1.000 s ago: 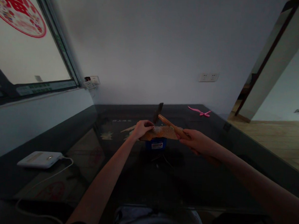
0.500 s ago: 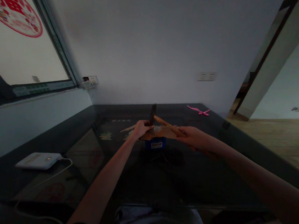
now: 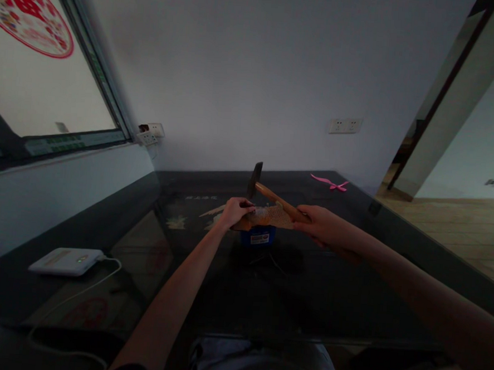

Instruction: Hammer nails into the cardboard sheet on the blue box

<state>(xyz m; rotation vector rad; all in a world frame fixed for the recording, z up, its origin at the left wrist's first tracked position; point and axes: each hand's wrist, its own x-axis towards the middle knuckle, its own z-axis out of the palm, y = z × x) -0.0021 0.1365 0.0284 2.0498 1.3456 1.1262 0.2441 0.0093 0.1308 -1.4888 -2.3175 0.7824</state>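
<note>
A hammer (image 3: pixel 277 200) with a wooden handle and dark metal head is in my right hand (image 3: pixel 322 226), whose fingers wrap round the handle's end. Its head is raised above a rough, brownish, wood-like piece (image 3: pixel 266 215) that rests on a blue box (image 3: pixel 257 237) with a white label. My left hand (image 3: pixel 233 212) lies at the left part of this piece, thumb and fingers pinched together close below the hammer head. What sits between those fingertips is too small to make out. A thin pale strip (image 3: pixel 212 211) sticks out left of my left hand.
A white power bank (image 3: pixel 66 261) with a white cable lies on the dark glossy table (image 3: pixel 327 301) at the left. A pink ribbon-like thing (image 3: pixel 331 183) lies at the back right. Behind the table stands a wall with sockets (image 3: pixel 345 125); a window is on the left.
The hammer head has risen a little and tilted away from the piece, its handle lifting with it. My left hand stays at the same place on the piece. The whole view has shifted slightly.
</note>
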